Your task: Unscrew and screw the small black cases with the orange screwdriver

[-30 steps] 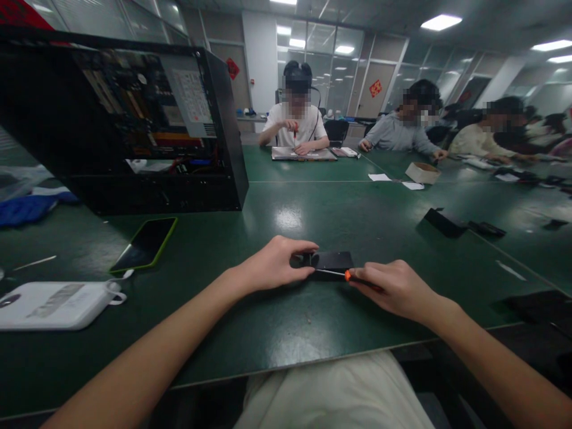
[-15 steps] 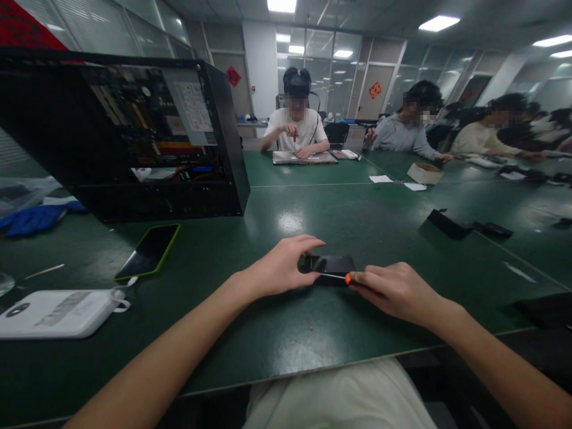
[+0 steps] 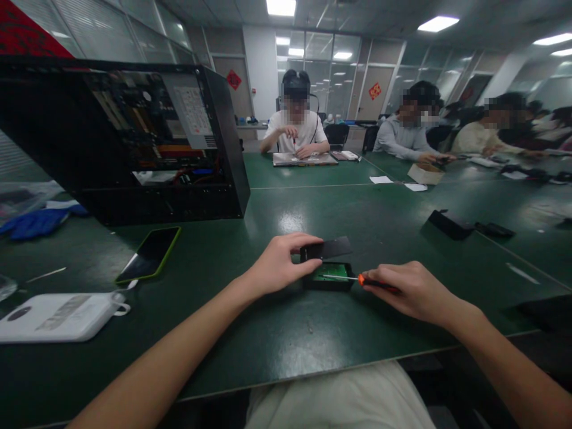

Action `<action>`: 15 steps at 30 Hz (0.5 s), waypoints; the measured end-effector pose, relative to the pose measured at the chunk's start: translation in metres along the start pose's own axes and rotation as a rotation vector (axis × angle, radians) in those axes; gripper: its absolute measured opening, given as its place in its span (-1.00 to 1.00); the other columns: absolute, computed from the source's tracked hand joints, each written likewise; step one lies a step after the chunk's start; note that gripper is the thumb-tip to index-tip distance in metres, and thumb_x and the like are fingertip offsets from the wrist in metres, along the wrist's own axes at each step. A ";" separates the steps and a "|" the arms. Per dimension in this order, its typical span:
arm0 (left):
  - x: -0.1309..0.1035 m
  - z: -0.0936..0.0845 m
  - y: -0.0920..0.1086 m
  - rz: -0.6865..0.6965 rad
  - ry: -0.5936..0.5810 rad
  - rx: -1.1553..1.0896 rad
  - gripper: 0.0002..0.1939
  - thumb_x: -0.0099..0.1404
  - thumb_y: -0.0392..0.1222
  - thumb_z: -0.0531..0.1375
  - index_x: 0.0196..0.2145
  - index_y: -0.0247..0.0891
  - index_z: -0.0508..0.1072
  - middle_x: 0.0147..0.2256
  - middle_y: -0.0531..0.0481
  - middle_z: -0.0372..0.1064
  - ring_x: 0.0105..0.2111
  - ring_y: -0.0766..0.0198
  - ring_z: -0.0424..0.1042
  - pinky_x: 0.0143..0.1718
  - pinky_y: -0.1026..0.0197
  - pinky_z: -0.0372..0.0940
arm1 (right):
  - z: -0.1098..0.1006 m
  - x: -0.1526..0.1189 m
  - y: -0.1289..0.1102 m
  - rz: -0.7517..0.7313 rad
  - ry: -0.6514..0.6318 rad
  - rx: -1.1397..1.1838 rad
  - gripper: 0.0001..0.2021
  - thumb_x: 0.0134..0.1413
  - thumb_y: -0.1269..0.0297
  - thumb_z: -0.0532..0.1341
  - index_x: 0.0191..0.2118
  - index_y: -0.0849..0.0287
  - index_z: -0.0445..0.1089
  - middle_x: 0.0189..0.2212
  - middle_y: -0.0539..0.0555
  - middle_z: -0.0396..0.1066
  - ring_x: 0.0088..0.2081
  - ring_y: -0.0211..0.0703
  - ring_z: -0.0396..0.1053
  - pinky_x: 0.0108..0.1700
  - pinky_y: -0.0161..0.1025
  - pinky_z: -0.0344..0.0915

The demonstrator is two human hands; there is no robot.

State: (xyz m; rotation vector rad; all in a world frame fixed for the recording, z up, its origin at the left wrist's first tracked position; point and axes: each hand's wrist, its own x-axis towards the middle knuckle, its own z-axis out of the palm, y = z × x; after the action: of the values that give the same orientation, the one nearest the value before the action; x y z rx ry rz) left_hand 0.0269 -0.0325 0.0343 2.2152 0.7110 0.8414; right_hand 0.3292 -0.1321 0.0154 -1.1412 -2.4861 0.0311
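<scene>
My left hand (image 3: 290, 259) grips the left end of a thin black cover (image 3: 333, 247), which is lifted and tilted behind a small black case (image 3: 328, 285). Inside the case a green circuit board (image 3: 336, 271) shows; its left end is hidden by my thumb. My right hand (image 3: 409, 289) is closed around the orange-and-black handle of a screwdriver (image 3: 382, 284). The metal shaft points left, across the case's right side and over the board. Whether the tip touches the board I cannot tell.
An opened black computer case (image 3: 201, 202) stands at the left. Nearer lie a phone (image 3: 149, 253) with a green edge, a white power bank (image 3: 58, 316) and blue gloves (image 3: 38, 221). Black parts (image 3: 451, 225) lie at the right. Across the table a person (image 3: 295, 128) works on a flat panel.
The cover has come up off the case and now tilts back in my left hand, baring the green board. My right hand with the screwdriver has shifted slightly right.
</scene>
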 end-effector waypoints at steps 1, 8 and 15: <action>0.001 -0.002 0.000 -0.014 0.015 -0.018 -0.62 0.34 -0.13 0.32 0.09 -0.24 0.57 0.05 -0.10 0.55 0.02 0.10 0.52 0.04 0.12 0.41 | -0.001 -0.001 0.000 0.008 0.000 0.016 -0.86 0.43 0.23 0.16 -0.04 0.10 0.43 -0.22 0.05 0.59 -0.31 -0.23 0.55 -0.32 -0.30 0.32; 0.010 -0.005 -0.027 -0.175 0.032 -0.060 -0.57 0.51 0.04 0.09 -0.23 -0.31 0.63 -0.33 -0.04 0.62 -0.28 0.13 0.57 -0.16 0.16 0.40 | -0.006 0.009 0.007 0.135 0.048 0.027 -0.79 0.42 0.21 0.15 0.05 0.10 0.40 -0.15 0.06 0.59 -0.24 -0.20 0.56 -0.19 -0.27 0.39; 0.018 0.000 -0.051 -0.173 0.143 0.130 -0.80 0.38 -0.15 0.25 -0.20 -0.26 0.66 -0.18 -0.07 0.66 -0.17 0.10 0.61 -0.04 0.12 0.39 | 0.000 0.036 0.025 0.204 0.045 -0.070 -0.61 0.37 0.31 0.10 0.25 0.20 0.31 0.07 0.22 0.51 0.00 -0.02 0.53 0.05 -0.10 0.44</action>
State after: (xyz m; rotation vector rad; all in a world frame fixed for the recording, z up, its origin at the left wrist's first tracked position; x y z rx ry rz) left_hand 0.0259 0.0124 0.0034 2.1835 1.0372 0.8939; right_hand 0.3261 -0.0888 0.0238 -1.4057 -2.3385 -0.0240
